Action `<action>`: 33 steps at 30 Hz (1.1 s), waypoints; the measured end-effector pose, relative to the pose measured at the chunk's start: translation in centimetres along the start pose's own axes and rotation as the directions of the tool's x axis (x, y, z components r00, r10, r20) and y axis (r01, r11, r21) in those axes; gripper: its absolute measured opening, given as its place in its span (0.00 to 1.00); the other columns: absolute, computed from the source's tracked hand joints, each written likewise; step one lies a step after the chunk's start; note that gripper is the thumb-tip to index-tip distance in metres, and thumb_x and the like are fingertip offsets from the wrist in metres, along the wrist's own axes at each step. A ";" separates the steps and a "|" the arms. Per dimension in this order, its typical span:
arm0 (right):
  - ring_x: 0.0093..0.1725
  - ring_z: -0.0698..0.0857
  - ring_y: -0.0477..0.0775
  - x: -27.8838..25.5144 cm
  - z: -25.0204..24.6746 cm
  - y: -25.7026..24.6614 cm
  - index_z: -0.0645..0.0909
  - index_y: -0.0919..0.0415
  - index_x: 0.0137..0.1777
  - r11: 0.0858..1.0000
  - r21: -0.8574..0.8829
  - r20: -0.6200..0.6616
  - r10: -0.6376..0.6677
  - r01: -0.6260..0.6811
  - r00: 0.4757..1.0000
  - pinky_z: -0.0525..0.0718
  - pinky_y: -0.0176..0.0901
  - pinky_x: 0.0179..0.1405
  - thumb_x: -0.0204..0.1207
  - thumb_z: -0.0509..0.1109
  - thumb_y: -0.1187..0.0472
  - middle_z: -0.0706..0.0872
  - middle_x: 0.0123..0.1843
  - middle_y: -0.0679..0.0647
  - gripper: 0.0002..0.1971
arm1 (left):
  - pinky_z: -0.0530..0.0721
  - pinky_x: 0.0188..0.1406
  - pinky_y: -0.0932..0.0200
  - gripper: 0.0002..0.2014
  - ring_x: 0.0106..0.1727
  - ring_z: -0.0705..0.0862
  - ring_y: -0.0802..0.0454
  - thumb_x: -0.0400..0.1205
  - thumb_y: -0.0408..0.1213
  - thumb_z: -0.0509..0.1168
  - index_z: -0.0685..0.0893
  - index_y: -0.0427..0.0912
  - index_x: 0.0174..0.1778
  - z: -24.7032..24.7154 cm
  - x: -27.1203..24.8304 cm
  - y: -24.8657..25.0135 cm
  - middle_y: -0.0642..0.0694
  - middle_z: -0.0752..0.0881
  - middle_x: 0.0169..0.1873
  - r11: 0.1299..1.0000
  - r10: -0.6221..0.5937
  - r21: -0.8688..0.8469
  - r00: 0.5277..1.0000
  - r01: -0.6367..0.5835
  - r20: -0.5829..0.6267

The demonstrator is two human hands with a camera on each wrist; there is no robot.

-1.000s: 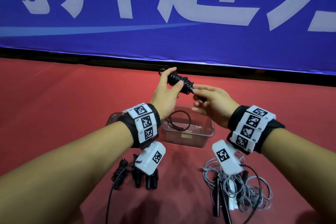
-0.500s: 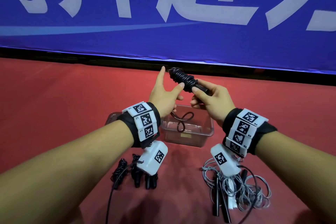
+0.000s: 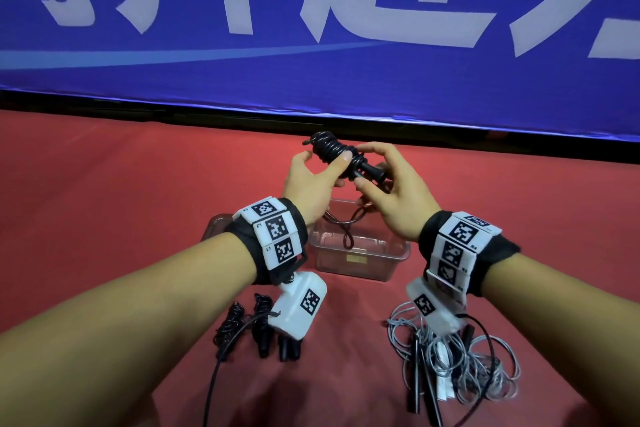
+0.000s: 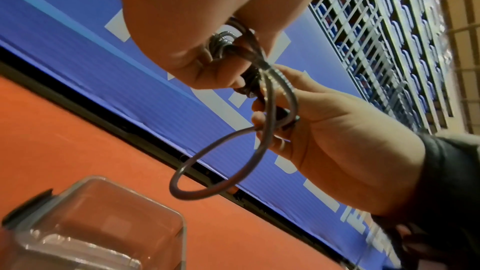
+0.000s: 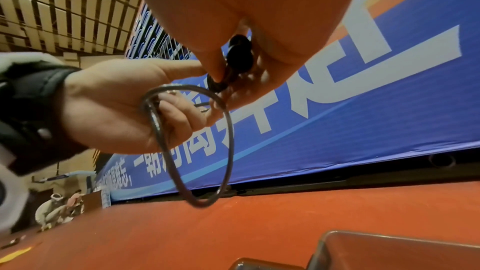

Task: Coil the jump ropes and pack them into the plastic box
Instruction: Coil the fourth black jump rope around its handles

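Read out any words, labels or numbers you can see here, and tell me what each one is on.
Nothing can be quoted with certainty.
Blue banner: large white Chinese characters, cut off at the top of the frame, not readable whole.
The banner's lower line: smaller white Chinese characters, too blurred.
Left wristband and right wristband: black-and-white square codes with tiny marks, too small.
Plastic box: small yellowish label, unreadable.

Black jump rope [image 3: 337, 154], grey rope tangle [image 3: 460, 367], red floor [image 3: 104, 184], blue banner [image 3: 311, 80].
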State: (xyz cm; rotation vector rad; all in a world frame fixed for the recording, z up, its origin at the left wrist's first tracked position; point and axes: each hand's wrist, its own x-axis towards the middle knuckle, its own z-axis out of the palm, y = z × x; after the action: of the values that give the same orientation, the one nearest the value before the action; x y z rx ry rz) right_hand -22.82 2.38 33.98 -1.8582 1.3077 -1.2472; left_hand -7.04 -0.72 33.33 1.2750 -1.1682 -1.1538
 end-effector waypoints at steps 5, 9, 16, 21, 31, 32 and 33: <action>0.32 0.86 0.57 0.0 -0.4 -0.9 0.72 0.45 0.72 0.956 0.248 0.092 0.140 -0.159 0.986 0.86 0.47 0.32 0.82 0.71 0.65 0.85 0.42 0.61 0.23 | 0.75 0.38 0.53 0.35 0.25 0.76 0.60 0.70 0.59 0.78 0.74 0.58 0.71 -0.2 -0.3 0.5 0.48 0.89 0.37 0.998 0.067 -0.021 0.996 -0.066 0.054; 0.21 0.70 0.50 0.4 -0.7 -1.8 0.78 0.51 0.69 0.668 0.586 0.252 0.388 -0.459 0.887 0.68 0.36 0.20 0.88 0.58 0.48 0.82 0.34 0.59 0.16 | 0.73 0.25 0.59 0.29 0.18 0.72 0.59 0.80 0.47 0.76 0.71 0.55 0.73 0.1 -0.9 0.8 0.43 0.88 0.39 0.998 0.055 -0.043 0.989 -0.050 0.135; 0.27 0.70 0.48 0.7 -0.8 -1.7 0.76 0.43 0.75 0.697 0.580 0.235 0.352 -0.421 0.906 0.68 0.38 0.27 0.90 0.54 0.55 0.77 0.34 0.54 0.17 | 0.76 0.22 0.61 0.31 0.21 0.73 0.55 0.80 0.46 0.76 0.72 0.60 0.77 0.1 -1.1 1.4 0.40 0.89 0.40 0.995 0.014 -0.100 0.991 -0.001 0.130; 0.31 0.74 0.49 0.8 -1.1 -1.3 0.74 0.38 0.76 0.820 0.459 0.110 0.329 -0.341 0.938 0.70 0.43 0.33 0.89 0.58 0.58 0.80 0.37 0.56 0.20 | 0.79 0.24 0.63 0.34 0.21 0.76 0.58 0.82 0.39 0.75 0.68 0.49 0.82 -0.1 -0.9 1.1 0.43 0.89 0.38 0.996 -0.059 -0.058 0.987 0.068 0.151; 0.31 0.69 0.47 0.2 -0.5 -1.0 0.79 0.43 0.76 0.850 0.432 0.106 0.285 -0.303 0.953 0.72 0.38 0.35 0.82 0.70 0.68 0.80 0.41 0.62 0.26 | 0.74 0.30 0.59 0.23 0.26 0.77 0.55 0.78 0.60 0.74 0.87 0.44 0.57 0.3 -0.8 1.4 0.48 0.91 0.37 0.999 -0.049 -0.012 0.999 0.049 0.008; 0.31 0.68 0.48 0.2 -0.3 -0.9 0.79 0.43 0.76 0.863 0.412 0.098 0.275 -0.291 0.956 0.72 0.39 0.35 0.82 0.70 0.68 0.79 0.41 0.62 0.26 | 0.74 0.32 0.58 0.23 0.27 0.77 0.54 0.77 0.62 0.73 0.89 0.43 0.50 0.3 -1.0 1.4 0.48 0.90 0.36 0.999 -0.038 0.012 0.999 0.037 0.010; 0.32 0.68 0.49 0.2 -0.1 -0.8 0.77 0.42 0.77 0.877 0.391 0.087 0.267 -0.279 0.960 0.73 0.40 0.35 0.82 0.71 0.68 0.78 0.40 0.61 0.28 | 0.73 0.34 0.57 0.24 0.28 0.76 0.53 0.77 0.62 0.73 0.90 0.40 0.45 0.4 -1.1 1.4 0.48 0.88 0.36 0.999 -0.028 0.034 1.000 0.028 0.007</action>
State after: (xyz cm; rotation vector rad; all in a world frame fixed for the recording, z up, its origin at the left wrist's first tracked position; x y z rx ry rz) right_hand -22.55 2.51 34.77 -1.3478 1.1459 -1.2194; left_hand -7.54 0.30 34.76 1.3175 -1.1838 -1.1646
